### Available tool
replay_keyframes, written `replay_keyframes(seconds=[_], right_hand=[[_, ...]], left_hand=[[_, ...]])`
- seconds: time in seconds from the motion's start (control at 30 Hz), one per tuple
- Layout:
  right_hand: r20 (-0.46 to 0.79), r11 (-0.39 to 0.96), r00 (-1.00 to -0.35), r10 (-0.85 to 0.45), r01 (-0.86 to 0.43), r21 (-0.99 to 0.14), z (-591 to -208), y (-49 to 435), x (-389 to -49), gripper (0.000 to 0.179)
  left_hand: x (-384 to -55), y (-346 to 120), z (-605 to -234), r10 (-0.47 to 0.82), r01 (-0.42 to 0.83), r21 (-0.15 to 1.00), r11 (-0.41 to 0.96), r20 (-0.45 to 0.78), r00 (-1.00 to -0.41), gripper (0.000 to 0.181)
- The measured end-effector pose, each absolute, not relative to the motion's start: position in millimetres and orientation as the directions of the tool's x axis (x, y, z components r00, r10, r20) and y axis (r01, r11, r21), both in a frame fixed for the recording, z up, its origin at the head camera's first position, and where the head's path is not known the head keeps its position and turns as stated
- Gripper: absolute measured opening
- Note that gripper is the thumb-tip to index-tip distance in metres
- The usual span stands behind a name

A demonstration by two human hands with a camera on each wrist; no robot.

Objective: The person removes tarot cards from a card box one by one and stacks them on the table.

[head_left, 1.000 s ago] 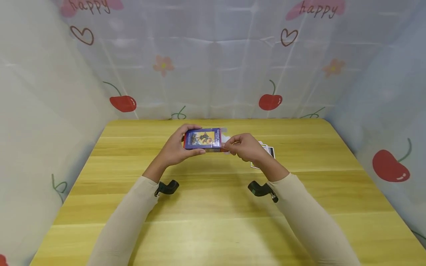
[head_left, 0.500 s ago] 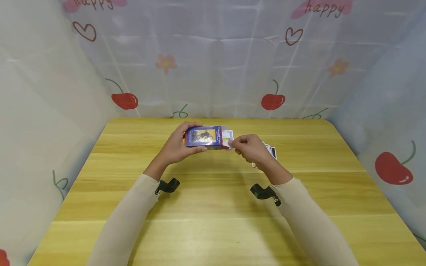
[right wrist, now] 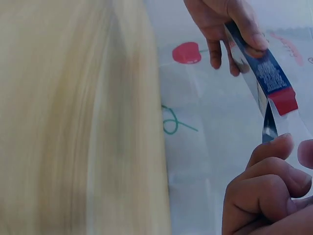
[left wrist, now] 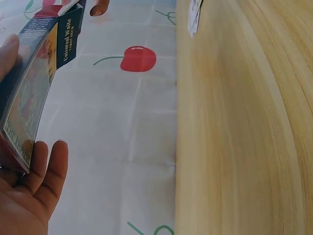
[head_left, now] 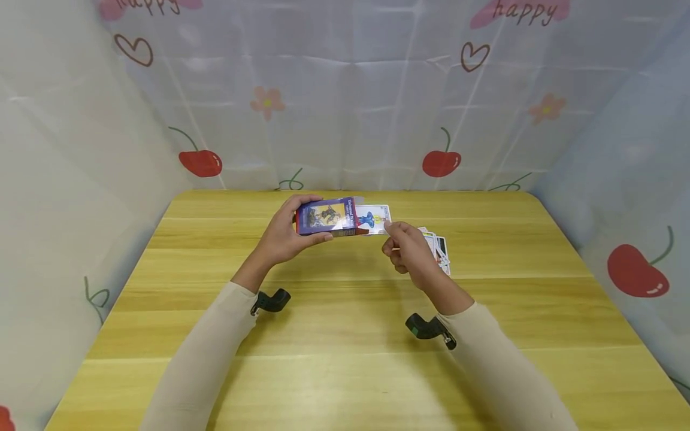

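My left hand [head_left: 277, 238] grips a blue-purple tarot card box [head_left: 326, 216] above the table, thumb along its near side and fingers round the far side. Its printed front faces up, and the end flap [left wrist: 67, 36] stands open in the left wrist view. From the box's right end sticks out a white-bordered tarot card [head_left: 375, 219] with a blue and yellow figure. The thumb and forefinger of my right hand [head_left: 414, 251] pinch that card's outer corner. In the right wrist view, a red side tab [right wrist: 283, 101] shows at the box's end.
A loose pile of tarot cards [head_left: 443, 254] lies on the wooden table [head_left: 345, 335], partly hidden behind my right hand. A white curtain [head_left: 345, 120] with cherry prints hangs behind the table's far edge.
The card has slid out of the box to the right, with my right hand drawing away alongside it. My left hand and the box have risen slightly in the head view.
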State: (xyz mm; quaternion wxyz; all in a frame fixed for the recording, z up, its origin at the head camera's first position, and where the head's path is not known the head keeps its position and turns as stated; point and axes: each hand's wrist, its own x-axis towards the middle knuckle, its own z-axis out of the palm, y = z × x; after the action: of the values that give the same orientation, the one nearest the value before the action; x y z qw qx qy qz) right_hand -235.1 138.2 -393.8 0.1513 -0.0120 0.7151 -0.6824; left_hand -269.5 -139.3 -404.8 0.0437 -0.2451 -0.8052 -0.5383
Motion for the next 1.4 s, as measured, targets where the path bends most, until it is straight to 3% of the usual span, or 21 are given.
replay_keyframes(seconds=[0.23, 0.87, 1.2, 1.4], right_hand=[[-0.253, 0.032, -0.938, -0.236, 0.252, -0.967, -400, 129, -229, 0.025], [-0.249, -0.020, -0.962, -0.115, 0.253, -0.967, -398, 113, -230, 0.037], [-0.149, -0.109, -0.989, 0.016, 0.147, -0.983, -398, 119, -233, 0.023], [-0.011, -0.150, -0.995, 0.097, -0.004, -0.989, -390, 133, -237, 0.028]], left_hand=[[-269, -140, -403, 0.343, 0.445, 0.843, 0.302, 0.339, -0.876, 0.074], [-269, -142, -403, 0.332, 0.442, 0.851, 0.283, 0.346, -0.878, 0.074], [-269, -142, -402, 0.333, 0.448, 0.846, 0.290, 0.350, -0.876, 0.074], [-268, -143, -402, 0.345, 0.446, 0.847, 0.288, 0.343, -0.874, 0.073]])
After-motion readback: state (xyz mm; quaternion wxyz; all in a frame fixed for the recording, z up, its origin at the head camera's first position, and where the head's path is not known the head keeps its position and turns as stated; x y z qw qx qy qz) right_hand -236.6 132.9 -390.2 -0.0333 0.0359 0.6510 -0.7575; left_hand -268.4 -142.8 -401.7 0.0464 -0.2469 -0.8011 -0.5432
